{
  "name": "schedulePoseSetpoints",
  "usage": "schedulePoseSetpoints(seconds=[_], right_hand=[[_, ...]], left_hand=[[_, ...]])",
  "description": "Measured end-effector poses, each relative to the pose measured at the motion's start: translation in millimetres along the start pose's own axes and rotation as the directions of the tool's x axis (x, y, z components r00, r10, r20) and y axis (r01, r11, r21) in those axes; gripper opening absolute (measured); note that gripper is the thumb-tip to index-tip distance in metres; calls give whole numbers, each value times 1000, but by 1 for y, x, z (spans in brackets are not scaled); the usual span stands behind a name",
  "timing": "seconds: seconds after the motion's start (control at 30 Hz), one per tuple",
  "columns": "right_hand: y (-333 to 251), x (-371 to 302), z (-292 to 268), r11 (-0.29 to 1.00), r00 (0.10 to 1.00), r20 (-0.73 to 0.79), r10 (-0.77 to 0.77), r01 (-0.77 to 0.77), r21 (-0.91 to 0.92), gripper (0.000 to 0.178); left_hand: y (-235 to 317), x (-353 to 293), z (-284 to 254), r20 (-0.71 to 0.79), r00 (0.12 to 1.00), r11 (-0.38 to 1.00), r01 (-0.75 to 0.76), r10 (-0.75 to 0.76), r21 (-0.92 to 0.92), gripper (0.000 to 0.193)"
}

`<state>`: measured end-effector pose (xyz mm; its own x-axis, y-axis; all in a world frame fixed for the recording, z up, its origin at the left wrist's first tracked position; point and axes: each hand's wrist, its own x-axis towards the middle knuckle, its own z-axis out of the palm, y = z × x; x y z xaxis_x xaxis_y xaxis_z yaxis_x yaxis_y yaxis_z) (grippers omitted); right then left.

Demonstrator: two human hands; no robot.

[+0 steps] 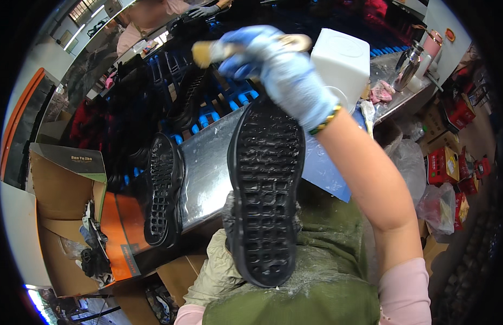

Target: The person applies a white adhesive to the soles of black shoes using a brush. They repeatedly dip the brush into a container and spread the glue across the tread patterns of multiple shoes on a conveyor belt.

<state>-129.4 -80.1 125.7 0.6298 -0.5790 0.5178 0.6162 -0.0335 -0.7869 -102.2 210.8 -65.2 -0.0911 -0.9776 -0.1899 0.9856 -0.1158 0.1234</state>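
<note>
A black shoe sole (266,189) stands upright before me, its cavity grid facing me and wet-looking in patches. From behind, my left hand (229,211) in a grey glove grips it; only the glove's edges show at the sides. My right hand (273,59), in a blue and white glove, is raised above the sole's top end. Its fingers close round a brush (204,54) with a pale wooden handle, the bristle end pointing left. A second black sole (164,189) leans at the left edge of the metal bench (208,179).
A white plastic container (343,59) stands behind my right wrist. Beyond the bench runs a conveyor with blue rollers (208,120) carrying black shoe parts. An open cardboard box (67,189) is at left. Flasks (411,65) stand at right. Across the line, a co-worker's gloved hand (204,11) shows.
</note>
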Motion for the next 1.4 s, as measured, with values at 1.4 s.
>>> schedulePoseSetpoints(seconds=[1.4], right_hand=[[-44, -190, -9, 966, 882, -394, 257, -222, 133, 71]], left_hand=[[-12, -23, 10, -52, 985, 875, -169, 164, -454, 107]])
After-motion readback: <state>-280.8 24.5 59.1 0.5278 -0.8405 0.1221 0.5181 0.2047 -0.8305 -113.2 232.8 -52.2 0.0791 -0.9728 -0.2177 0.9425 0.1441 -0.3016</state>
